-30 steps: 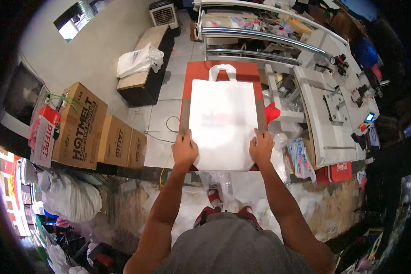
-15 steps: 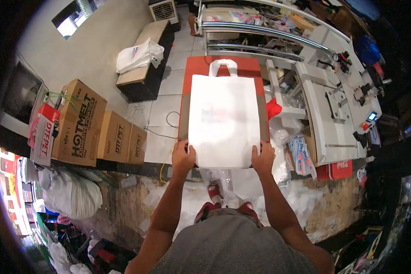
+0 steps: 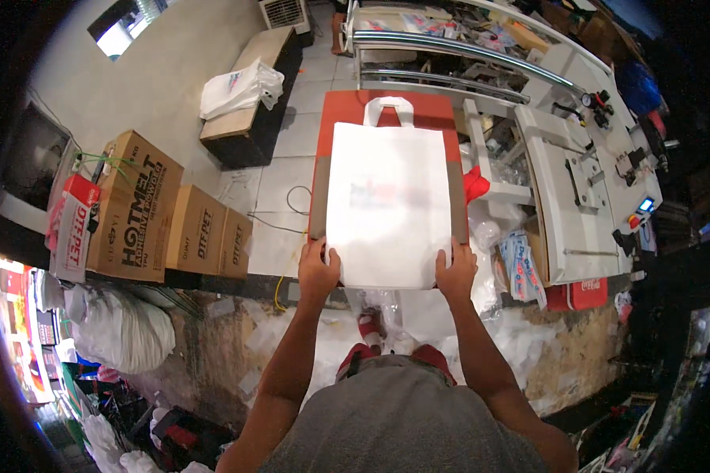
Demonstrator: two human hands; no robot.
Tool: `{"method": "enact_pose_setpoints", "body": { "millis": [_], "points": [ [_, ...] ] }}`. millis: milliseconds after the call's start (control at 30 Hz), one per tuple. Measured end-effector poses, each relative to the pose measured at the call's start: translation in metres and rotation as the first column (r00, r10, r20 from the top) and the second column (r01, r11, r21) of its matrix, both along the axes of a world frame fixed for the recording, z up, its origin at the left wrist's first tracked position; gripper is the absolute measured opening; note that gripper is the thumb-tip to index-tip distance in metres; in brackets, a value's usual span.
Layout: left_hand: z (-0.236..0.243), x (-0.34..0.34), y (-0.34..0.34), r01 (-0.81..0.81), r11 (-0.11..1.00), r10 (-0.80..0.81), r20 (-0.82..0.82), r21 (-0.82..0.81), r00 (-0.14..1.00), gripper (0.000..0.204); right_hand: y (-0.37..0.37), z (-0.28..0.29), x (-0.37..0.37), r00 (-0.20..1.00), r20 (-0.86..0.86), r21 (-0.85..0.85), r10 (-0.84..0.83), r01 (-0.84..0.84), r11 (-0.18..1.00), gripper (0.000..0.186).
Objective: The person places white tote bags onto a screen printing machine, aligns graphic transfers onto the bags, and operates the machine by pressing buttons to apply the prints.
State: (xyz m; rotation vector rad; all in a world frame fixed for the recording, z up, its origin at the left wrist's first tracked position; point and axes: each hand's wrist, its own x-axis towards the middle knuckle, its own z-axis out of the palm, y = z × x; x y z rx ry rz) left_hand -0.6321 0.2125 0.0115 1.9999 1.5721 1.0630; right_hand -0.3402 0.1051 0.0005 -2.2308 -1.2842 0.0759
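Observation:
A white tote bag [image 3: 388,229] lies flat on a red and brown-grey board [image 3: 323,177], its loop handle [image 3: 389,102] at the far end. Faint, washed-out print crosses the middle of the bag. My left hand [image 3: 318,264] is closed at the bag's near left corner, thumb over the white material and fingers along the board's side. At the near right corner, my right hand [image 3: 456,266] grips in the same way. The undersides of both hands are hidden.
Right of the board stands a white press machine [image 3: 564,229] with a metal roller bar [image 3: 465,49] beyond. Cardboard boxes [image 3: 138,209] line the left. A bench [image 3: 244,130] carries folded white bags [image 3: 241,87]. Clear plastic covers part of the floor.
The view has shifted slightly. My hands stay at the bag's near corners, and the bag's far edge sits a little farther away and to the right in the picture.

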Motion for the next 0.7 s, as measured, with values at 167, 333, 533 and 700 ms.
{"method": "enact_pose_setpoints", "body": {
  "millis": [167,333,533,700],
  "points": [
    [-0.005,0.005,-0.001,0.015,1.0,-0.015,-0.004,0.005,1.0,0.029,-0.008,0.004,0.004,1.0,-0.019,0.005,-0.008,0.008,1.0,0.047],
    [-0.038,-0.018,0.006,-0.015,0.984,0.035,0.113,-0.177,0.993,0.028,-0.021,0.004,0.025,0.993,-0.109,0.261,0.042,-0.012,0.965,0.033],
    [-0.059,-0.098,-0.029,-0.374,0.919,0.374,-0.022,-0.128,0.927,0.035,-0.162,-0.088,0.13,0.847,-0.385,-0.011,-0.366,0.392,0.92,0.016],
    [-0.173,-0.179,-0.096,-0.329,0.743,0.003,-0.488,-0.583,0.873,0.037,-0.349,-0.265,0.295,0.548,-0.398,-0.247,-0.736,0.708,0.661,0.024]
  ]
}}
